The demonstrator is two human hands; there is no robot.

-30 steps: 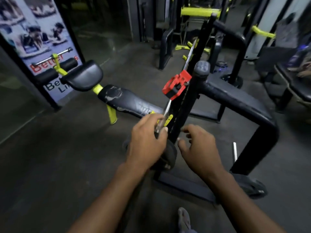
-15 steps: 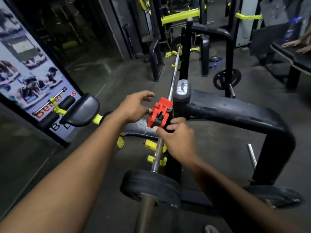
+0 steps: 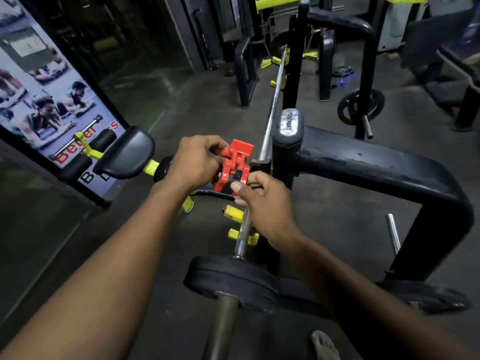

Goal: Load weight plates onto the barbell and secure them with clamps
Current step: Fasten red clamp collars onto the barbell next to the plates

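Both hands grip a red clamp sitting on the barbell just beside the black upright of the rack: the left hand curls its fingers round the clamp's upper lever side, while the right hand pinches its lower edge with thumb and fingers, wrapped close to the bar. Nearer the camera, a black plate sits on the bar's sleeve, well apart from the clamp, with bare steel between them. Yellow hooks project from the rack under the bar. A padded bench stands at left before a wall poster; another plate hangs on a peg at the far right.
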